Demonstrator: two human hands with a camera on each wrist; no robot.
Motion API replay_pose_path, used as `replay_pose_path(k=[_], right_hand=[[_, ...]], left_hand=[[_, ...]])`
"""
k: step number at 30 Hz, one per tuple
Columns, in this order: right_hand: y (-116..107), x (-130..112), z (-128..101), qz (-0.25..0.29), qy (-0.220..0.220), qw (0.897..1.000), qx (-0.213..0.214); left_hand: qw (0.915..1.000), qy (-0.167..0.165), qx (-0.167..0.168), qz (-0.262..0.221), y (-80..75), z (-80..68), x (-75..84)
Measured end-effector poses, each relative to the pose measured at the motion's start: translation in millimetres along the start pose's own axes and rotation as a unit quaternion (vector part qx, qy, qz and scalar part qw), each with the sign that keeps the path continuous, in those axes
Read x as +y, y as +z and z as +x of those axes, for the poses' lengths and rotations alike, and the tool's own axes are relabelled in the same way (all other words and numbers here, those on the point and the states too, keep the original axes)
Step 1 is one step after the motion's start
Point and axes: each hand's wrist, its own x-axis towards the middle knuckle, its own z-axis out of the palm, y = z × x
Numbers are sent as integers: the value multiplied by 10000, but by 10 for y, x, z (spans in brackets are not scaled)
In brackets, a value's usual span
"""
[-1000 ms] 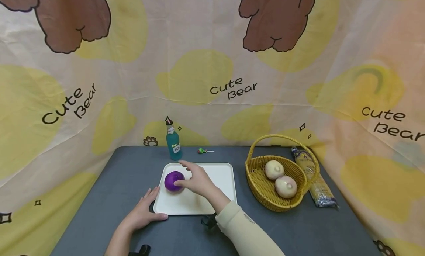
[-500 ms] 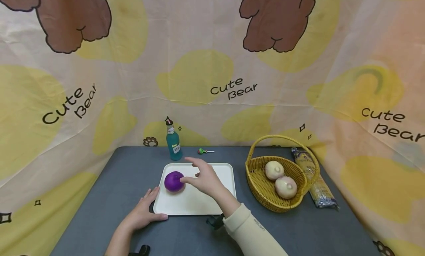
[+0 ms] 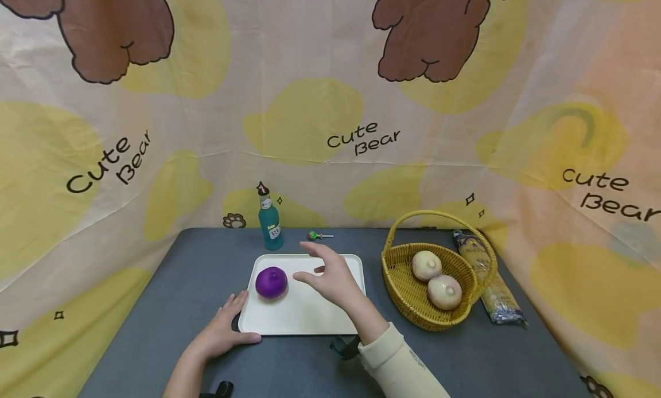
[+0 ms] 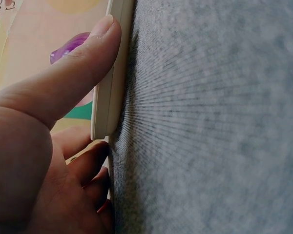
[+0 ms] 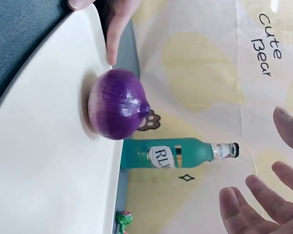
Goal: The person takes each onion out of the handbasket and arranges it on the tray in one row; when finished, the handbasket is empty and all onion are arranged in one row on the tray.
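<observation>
A purple onion (image 3: pixel 271 283) rests on the left part of a white tray (image 3: pixel 310 323). My right hand (image 3: pixel 333 277) hovers over the tray to the right of the onion, apart from it, fingers and thumb spread with nothing between them. In the right wrist view the onion (image 5: pixel 118 104) stands with its pointed tip up, and the fingertips (image 5: pixel 229 200) show at the right edge. My left hand (image 3: pixel 222 329) rests at the tray's front left corner. Its thumb (image 4: pixel 83 63) lies straight against the front edge, while the other fingers reach along the left side.
Behind the tray stand a teal bottle (image 3: pixel 271 226) and, lying flat, a small lollipop (image 3: pixel 317 235). To the right, a yellow wicker basket (image 3: pixel 408 309) with a tall handle holds two pale onions (image 3: pixel 444 291). A plastic-wrapped pack (image 3: pixel 498 297) lies beyond it by the table's right edge.
My right hand has let go of the purple onion and drawn back to the right. The onion stays on the tray, and my left hand has not moved.
</observation>
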Motion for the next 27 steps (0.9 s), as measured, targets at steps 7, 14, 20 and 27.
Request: replay_pose_path(k=[7, 14, 20, 27], right_hand=[[-95, 35, -65, 82, 52, 9997, 234], [-197, 73, -138, 37, 110, 9990, 429], [-277, 98, -201, 75, 74, 9983, 565], [-366, 138, -261, 20, 9, 9977, 678]], left_hand=[[10000, 58, 14, 27, -3, 3, -1], [10000, 4, 11, 52, 3, 5, -3], [10000, -29, 5, 46, 2, -2, 3], [10000, -4, 10, 29, 0, -2, 2]])
